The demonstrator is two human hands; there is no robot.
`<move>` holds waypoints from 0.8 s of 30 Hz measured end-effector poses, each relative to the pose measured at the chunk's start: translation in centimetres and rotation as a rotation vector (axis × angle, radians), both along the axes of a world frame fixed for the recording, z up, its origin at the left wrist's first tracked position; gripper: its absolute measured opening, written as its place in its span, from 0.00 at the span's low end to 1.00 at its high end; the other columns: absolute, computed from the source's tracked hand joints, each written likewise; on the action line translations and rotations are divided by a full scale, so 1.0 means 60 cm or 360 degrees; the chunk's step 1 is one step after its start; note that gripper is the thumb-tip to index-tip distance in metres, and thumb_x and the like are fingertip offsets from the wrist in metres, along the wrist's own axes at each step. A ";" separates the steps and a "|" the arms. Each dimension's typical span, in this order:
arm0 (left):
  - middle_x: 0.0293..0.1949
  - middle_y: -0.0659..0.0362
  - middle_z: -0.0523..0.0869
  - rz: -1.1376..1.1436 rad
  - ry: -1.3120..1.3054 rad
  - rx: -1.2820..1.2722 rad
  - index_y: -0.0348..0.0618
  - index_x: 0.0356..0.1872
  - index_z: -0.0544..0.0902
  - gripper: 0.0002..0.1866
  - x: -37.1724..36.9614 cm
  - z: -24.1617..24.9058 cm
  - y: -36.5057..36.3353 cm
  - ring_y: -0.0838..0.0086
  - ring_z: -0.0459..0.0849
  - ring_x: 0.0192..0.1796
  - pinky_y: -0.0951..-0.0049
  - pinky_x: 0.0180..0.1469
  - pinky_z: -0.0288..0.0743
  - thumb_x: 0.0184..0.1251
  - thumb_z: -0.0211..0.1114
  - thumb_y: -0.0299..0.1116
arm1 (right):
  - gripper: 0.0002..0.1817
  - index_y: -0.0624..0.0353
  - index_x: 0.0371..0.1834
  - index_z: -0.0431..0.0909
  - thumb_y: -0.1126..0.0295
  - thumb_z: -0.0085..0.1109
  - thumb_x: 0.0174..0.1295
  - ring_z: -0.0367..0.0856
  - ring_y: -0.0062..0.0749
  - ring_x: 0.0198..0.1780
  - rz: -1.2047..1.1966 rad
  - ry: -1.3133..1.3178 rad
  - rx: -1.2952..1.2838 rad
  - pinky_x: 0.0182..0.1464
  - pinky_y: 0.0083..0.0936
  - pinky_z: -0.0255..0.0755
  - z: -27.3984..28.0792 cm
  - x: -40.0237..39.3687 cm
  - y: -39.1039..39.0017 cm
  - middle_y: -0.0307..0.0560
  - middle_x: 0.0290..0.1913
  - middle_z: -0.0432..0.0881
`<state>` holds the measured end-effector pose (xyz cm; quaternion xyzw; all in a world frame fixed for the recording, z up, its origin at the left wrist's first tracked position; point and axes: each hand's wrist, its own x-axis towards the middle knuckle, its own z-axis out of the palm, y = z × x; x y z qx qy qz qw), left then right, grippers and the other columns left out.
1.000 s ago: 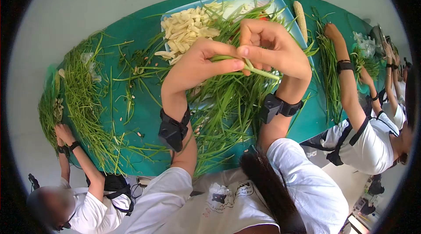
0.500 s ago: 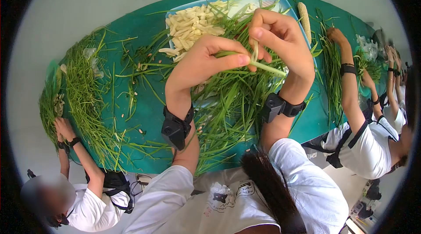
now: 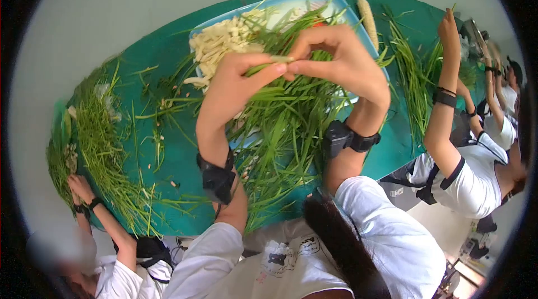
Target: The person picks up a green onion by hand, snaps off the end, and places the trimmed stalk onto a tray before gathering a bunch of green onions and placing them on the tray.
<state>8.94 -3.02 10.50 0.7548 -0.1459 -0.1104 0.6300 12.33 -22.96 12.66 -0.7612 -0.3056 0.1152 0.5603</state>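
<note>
My left hand point(image 3: 241, 78) pinches a green stalk point(image 3: 283, 59) between thumb and forefinger, above the tray. Thumb and forefinger of my right hand point(image 3: 336, 61) close on the same stalk, and the fingertips of both hands nearly touch. Below them lies a loose heap of long green leafy stems point(image 3: 286, 125), spread over the tray's near side and onto the table. Pale peeled pieces point(image 3: 221, 41) fill the left part of the blue-rimmed tray point(image 3: 342, 5). Both my wrists wear black devices.
A corn cob point(image 3: 367, 23) lies right of the tray on the green table point(image 3: 185, 167). More greens point(image 3: 101, 136) lie left, others point(image 3: 412, 80) right. People work at both sides; a right-hand co-worker's hand point(image 3: 448, 30) is raised near the far edge.
My hands have come together at the stalk, whose pale end no longer sticks out to the right. The view has shifted slightly. The right-hand co-worker's hand has risen from the greens.
</note>
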 end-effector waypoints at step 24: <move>0.31 0.56 0.87 0.0256 -0.0155 -0.0541 0.33 0.36 0.85 0.10 -0.002 -0.017 -0.019 0.81 0.80 0.34 0.81 0.41 0.70 0.62 0.62 0.31 | 0.07 0.65 0.28 0.79 0.71 0.63 0.55 0.76 0.16 0.29 -0.0188 0.0134 0.0352 0.33 0.14 0.67 0.011 -0.004 0.012 0.39 0.24 0.80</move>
